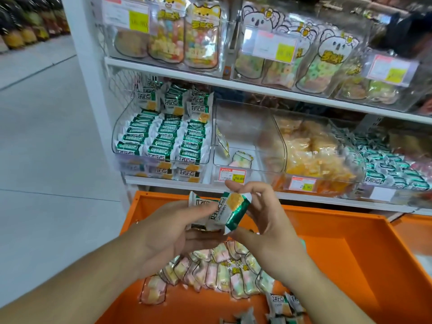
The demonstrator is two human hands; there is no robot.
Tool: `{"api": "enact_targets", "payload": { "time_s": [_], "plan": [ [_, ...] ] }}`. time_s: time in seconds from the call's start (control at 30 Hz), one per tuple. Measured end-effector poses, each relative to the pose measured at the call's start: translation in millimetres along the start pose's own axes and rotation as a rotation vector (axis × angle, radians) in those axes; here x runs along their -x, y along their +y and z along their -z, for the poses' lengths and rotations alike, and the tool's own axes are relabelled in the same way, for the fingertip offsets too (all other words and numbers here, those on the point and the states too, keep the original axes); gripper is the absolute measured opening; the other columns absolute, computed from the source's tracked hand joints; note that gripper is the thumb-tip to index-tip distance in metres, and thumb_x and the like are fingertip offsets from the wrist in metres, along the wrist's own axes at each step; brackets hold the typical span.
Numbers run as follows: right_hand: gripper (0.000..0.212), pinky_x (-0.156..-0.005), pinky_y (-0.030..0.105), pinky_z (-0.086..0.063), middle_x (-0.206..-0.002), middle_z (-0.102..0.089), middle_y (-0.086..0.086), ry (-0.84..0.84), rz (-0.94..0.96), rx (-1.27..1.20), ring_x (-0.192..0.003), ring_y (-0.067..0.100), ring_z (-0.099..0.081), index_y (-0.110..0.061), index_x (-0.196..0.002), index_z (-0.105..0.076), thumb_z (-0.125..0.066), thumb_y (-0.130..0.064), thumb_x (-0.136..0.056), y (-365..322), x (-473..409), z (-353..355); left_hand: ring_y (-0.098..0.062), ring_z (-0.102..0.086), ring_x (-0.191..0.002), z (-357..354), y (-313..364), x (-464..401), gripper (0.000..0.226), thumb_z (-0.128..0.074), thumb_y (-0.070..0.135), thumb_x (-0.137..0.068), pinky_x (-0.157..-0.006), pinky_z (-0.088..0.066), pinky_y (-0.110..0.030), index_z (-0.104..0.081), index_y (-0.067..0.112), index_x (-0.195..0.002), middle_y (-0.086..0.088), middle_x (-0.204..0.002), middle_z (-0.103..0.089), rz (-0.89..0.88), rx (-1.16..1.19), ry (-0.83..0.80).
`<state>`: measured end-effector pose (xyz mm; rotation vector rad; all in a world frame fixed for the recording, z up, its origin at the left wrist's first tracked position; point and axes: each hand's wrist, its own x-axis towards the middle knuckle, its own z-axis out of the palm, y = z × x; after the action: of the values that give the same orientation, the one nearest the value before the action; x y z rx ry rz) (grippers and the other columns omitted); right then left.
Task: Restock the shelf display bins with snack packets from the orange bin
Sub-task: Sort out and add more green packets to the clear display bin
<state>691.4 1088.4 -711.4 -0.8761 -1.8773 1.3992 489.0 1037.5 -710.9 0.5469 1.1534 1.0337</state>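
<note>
Green-white packet [230, 212] | both hands pinch | above orange bin [350, 242]

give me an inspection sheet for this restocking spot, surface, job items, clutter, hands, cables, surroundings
Surface: white shelf holding clear display bins.
Job's things: orange bin below, with pastel packets and a few green-white packets; left display bin nearly full of green-white packets; middle display bin almost empty.
Clutter: nothing seen.
Grippers: left hand grips several green-white packets; right hand pinches one cracker packet above the orange bin.
Cables: nothing seen.
Surroundings: pale floor, upper shelf of animal-shaped bags.
</note>
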Motion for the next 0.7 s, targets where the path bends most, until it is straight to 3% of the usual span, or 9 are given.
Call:
{"api": "enact_targets", "payload": {
  "time_s": [0.1,0.17,0.23,0.3,0.4,0.5,0.53,0.6,0.7],
  "plan": [
    [0.065,-0.104,0.038,-0.052,-0.149,-0.053,-0.022,0.014,-0.022,0.123,-0.135,0.009,-0.056,-0.034,-0.130,-0.051,-0.083,0.000,-0.085,7.1,-1.3,-2.7,-0.034,-0.077,-0.100,3.3,-2.1,-6.7,0.033,-0.074,0.003,-0.090,-0.079,-0.064,-0.037,-0.070,0.002,-0.122,-0.019,-0.112,-0.078,-0.069,-0.032,-0.008],
    [0.065,-0.099,0.038,-0.053,-0.143,-0.056,-0.014,-0.005,-0.045,0.129,-0.125,0.016,-0.061,-0.033,-0.133,-0.054,-0.083,-0.001,-0.085,12.1,-1.6,2.3,-0.033,-0.077,-0.101,6.1,-2.0,-11.1,0.040,-0.078,0.000,-0.086,-0.083,-0.064,-0.040,-0.068,0.003,-0.124,-0.016,-0.111,-0.079,-0.114,-0.107,0.034],
    [0.051,-0.094,0.039,-0.054,-0.136,-0.060,-0.014,-0.020,-0.077,0.062,-0.113,0.015,-0.065,-0.030,-0.131,-0.059,-0.078,-0.009,-0.089,12.7,-1.5,8.3,-0.028,-0.077,-0.102,8.2,-1.7,-13.5,0.047,-0.084,0.002,-0.082,-0.093,-0.061,-0.044,-0.068,0.009,-0.125,-0.009,-0.111,-0.080,-0.152,-0.214,0.080],
    [0.032,-0.079,0.029,-0.051,-0.113,-0.067,-0.015,0.017,-0.112,0.006,-0.090,0.014,-0.061,-0.028,-0.121,-0.066,-0.078,-0.020,-0.092,13.8,-2.1,11.8,-0.022,-0.078,-0.101,8.4,-3.4,-13.7,0.049,-0.088,0.005,-0.079,-0.096,-0.060,-0.045,-0.069,0.016,-0.123,-0.002,-0.109,-0.081,-0.175,-0.303,0.108],
    [0.025,-0.069,0.034,-0.043,-0.097,-0.067,0.008,0.068,-0.134,0.074,-0.077,0.031,-0.049,-0.025,-0.107,-0.066,-0.083,-0.021,-0.091,20.4,-5.2,13.2,-0.023,-0.078,-0.100,4.5,-8.6,-13.8,0.043,-0.084,0.007,-0.085,-0.094,-0.061,-0.047,-0.068,0.017,-0.123,-0.002,-0.109,-0.080,-0.166,-0.301,0.089],
    [0.026,-0.068,0.045,-0.046,-0.092,-0.059,0.026,0.086,-0.166,0.019,-0.074,0.041,-0.052,-0.024,-0.101,-0.065,-0.085,-0.016,-0.088,23.9,-3.6,15.9,-0.033,-0.078,-0.097,1.7,-12.0,-16.1,0.027,-0.072,0.010,-0.096,-0.093,-0.061,-0.051,-0.066,0.010,-0.123,-0.013,-0.105,-0.080,-0.147,-0.197,0.108],
    [0.026,-0.067,0.044,-0.047,-0.085,-0.054,0.024,0.120,-0.176,-0.010,-0.070,0.039,-0.052,-0.022,-0.100,-0.064,-0.085,-0.013,-0.088,24.0,-2.2,17.9,-0.037,-0.078,-0.097,3.0,-12.3,-17.9,0.026,-0.070,0.011,-0.098,-0.094,-0.060,-0.053,-0.066,0.006,-0.123,-0.017,-0.104,-0.079,-0.142,-0.167,0.127],
    [0.024,-0.073,0.043,-0.054,-0.070,-0.049,0.005,0.206,-0.203,-0.087,-0.062,0.022,-0.057,-0.015,-0.098,-0.062,-0.083,-0.010,-0.089,23.8,-0.5,21.1,-0.041,-0.076,-0.100,8.3,-12.5,-23.2,0.034,-0.071,0.013,-0.097,-0.099,-0.058,-0.055,-0.063,0.001,-0.128,-0.021,-0.110,-0.078,-0.131,-0.093,0.150],
    [0.025,-0.092,0.050,-0.055,-0.070,-0.059,-0.006,0.295,-0.244,-0.138,-0.072,0.021,-0.066,-0.012,-0.097,-0.061,-0.084,-0.014,-0.088,27.4,0.2,21.5,-0.042,-0.075,-0.106,12.6,-15.6,-27.9,0.048,-0.077,0.017,-0.092,-0.101,-0.058,-0.053,-0.062,0.000,-0.134,-0.021,-0.120,-0.075,-0.104,-0.018,0.119]
  ]
}}
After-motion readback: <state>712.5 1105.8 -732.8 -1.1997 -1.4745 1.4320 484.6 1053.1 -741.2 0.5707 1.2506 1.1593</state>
